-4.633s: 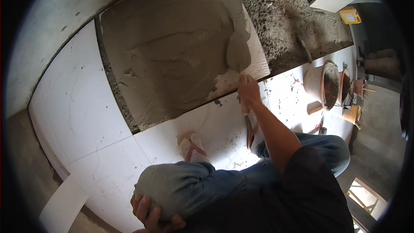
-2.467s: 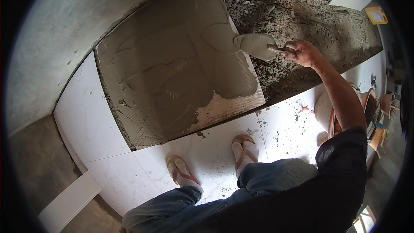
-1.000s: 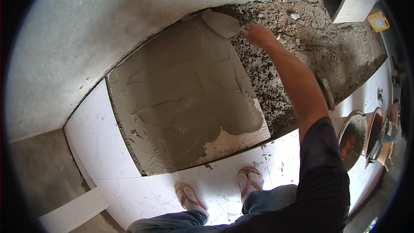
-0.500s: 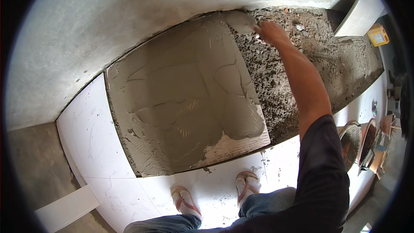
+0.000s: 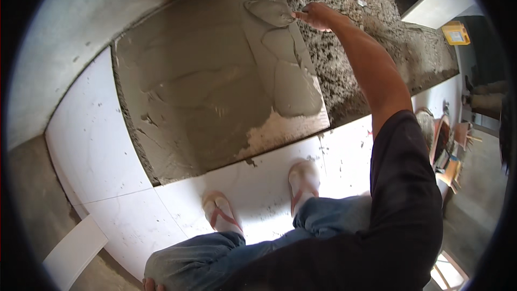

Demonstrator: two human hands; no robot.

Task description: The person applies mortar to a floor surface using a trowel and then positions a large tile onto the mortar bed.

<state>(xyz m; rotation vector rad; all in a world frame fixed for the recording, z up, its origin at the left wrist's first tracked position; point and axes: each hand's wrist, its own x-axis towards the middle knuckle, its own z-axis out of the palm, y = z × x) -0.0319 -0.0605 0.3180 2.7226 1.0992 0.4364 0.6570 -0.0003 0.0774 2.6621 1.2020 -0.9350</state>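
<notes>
My right hand [image 5: 319, 17] is closed round the handle of a trowel [image 5: 269, 13]. The trowel's mortar-coated blade lies on the wet grey mortar [image 5: 199, 86], close to the far right corner. This mortar covers most of a big square tile, whose bare, pale ridged strip [image 5: 301, 128] shows at the near right. Curved stroke marks run through the mortar below the blade. At the bottom left, only the fingertips of my left hand [image 5: 153, 284] show, resting against my jeans at the knee with nothing visible in them.
Rough crumbly mortar bed [image 5: 344, 70] lies right of the tile. White laid tiles [image 5: 102, 140] border it left and near, my sandalled feet on them. A grey wall [image 5: 70, 37] rises behind. A leaning panel [image 5: 439, 0], yellow container [image 5: 455, 33] and tubs with tools [image 5: 442, 134] stand right.
The trowel has moved from the tile's far right edge leftward and nearer, onto the mortar. My left fingertips have come into view at my knee. The whole view has shifted.
</notes>
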